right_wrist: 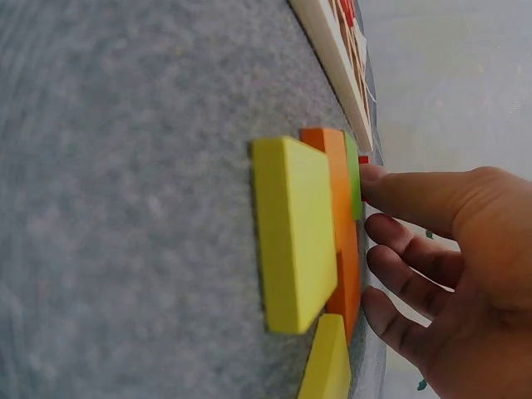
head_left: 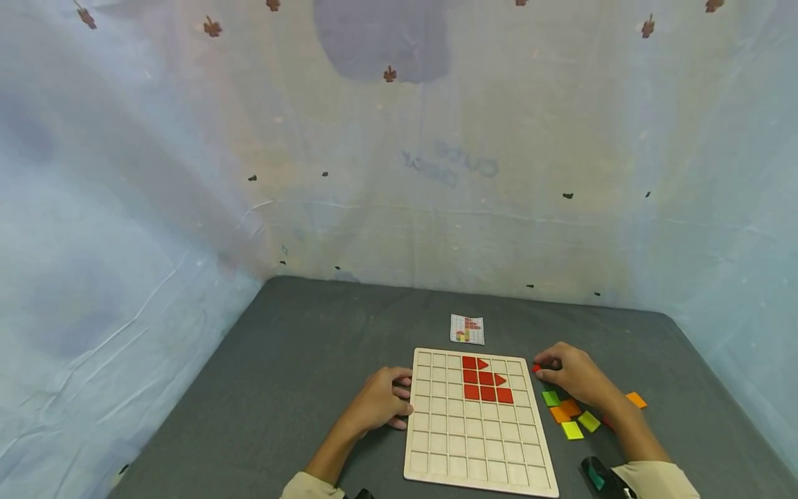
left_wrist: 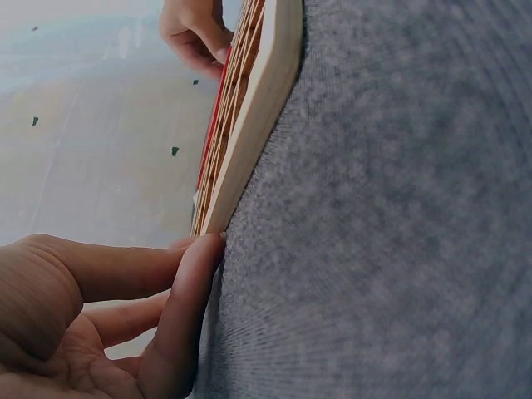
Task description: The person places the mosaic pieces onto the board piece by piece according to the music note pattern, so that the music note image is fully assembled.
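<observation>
A wooden grid board point(head_left: 464, 443) lies on the dark table, with red square tiles point(head_left: 487, 394) and red triangle tiles point(head_left: 500, 379) set in its far cells. At the board's left edge is my left hand point(head_left: 379, 400); in the left wrist view its thumb and a finger meet on the pale rim. Beyond the board's right side, my right hand point(head_left: 570, 371) pinches a small red tile point(head_left: 536, 368), mostly hidden by the fingers. Beneath and beside that hand lie a green tile point(head_left: 551, 398), orange tiles point(head_left: 560, 414) and yellow tiles point(right_wrist: 295, 237).
A small printed card point(head_left: 467, 330) with a coloured grid picture lies behind the board. One more orange tile point(head_left: 636, 400) sits right of the right forearm, and a bit of red shows beside it. A pale patterned sheet point(head_left: 436, 229) hangs around the table.
</observation>
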Tool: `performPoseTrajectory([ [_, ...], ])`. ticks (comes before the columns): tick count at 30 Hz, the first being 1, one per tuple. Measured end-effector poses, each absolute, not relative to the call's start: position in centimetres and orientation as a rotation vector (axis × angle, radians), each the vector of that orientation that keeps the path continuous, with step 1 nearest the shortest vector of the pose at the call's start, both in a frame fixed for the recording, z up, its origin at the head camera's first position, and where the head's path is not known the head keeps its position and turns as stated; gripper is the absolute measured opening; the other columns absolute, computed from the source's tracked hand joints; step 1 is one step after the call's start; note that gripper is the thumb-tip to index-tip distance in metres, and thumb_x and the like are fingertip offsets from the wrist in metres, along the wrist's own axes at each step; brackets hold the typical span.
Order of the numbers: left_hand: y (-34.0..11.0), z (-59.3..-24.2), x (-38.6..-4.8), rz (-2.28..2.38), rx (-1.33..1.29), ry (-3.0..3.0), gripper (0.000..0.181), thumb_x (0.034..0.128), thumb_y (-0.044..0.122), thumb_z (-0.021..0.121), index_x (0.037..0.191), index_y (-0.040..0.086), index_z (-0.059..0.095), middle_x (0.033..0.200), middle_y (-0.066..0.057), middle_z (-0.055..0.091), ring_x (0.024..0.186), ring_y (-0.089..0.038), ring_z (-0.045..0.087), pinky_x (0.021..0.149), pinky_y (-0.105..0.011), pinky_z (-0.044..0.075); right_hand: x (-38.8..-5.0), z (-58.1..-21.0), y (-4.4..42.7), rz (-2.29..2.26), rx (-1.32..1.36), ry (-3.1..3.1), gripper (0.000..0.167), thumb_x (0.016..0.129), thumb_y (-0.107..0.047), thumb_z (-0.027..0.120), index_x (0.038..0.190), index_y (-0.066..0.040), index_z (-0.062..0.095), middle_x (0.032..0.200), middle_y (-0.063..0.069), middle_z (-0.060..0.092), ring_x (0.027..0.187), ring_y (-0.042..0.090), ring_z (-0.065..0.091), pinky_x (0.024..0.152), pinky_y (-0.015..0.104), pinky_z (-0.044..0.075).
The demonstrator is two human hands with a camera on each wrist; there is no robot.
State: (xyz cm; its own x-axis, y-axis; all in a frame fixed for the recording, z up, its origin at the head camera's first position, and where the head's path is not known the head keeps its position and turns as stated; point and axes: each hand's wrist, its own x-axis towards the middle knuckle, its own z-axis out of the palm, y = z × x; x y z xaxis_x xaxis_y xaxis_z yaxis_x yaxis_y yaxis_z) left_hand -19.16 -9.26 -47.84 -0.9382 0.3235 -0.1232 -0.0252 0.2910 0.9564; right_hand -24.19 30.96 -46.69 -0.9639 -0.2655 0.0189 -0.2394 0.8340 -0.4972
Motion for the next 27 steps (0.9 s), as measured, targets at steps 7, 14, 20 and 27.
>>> performPoseTrajectory([
  [7,-9.16,-47.99,-19.20,1.696,0.274,2.269,0.064,0.0827,-0.013,0.075,0.144,-0.007,0.058,0.126,-0.016,0.059,0.105,-0.026,0.064,0.059,-0.037,0.066,-24.03,-46.78,31.12,-0.777,-0.383,2.949,0.018,0.096,-0.015,0.079,0.112,-0.006,0.080,0.106,0.005,0.068,0.090,0.018,0.057,0.076,0.038,0.053],
  [14,-9.21,-47.98,-19.14,1.718,0.278,2.260,0.065,0.0824,-0.013,0.075,0.145,-0.007,0.057,0.126,-0.017,0.059,0.106,-0.027,0.064,0.058,-0.039,0.066,-23.67,-46.72,31.44,-0.840,-0.425,2.919,0.032,0.096,-0.020,0.080,0.122,-0.001,0.075,0.106,0.004,0.066,0.090,0.016,0.057,0.072,0.031,0.052],
  [20,-9.26,-47.98,-19.09,1.721,0.281,2.263,0.065,0.0826,-0.013,0.075,0.144,-0.007,0.057,0.126,-0.018,0.058,0.104,-0.027,0.063,0.058,-0.039,0.066,-23.77,-46.96,31.24,-0.825,-0.415,2.939,0.036,0.096,-0.031,0.080,0.118,-0.003,0.074,0.103,0.003,0.065,0.090,0.016,0.057,0.073,0.032,0.053],
  [27,-9.27,-47.96,-19.05,1.719,0.279,2.264,0.064,0.0829,-0.012,0.075,0.145,-0.007,0.057,0.126,-0.018,0.058,0.105,-0.026,0.063,0.058,-0.037,0.066,-23.90,-46.85,31.12,-0.792,-0.442,2.970,0.020,0.096,-0.022,0.080,0.108,-0.006,0.077,0.099,0.003,0.063,0.086,0.015,0.055,0.070,0.031,0.050],
])
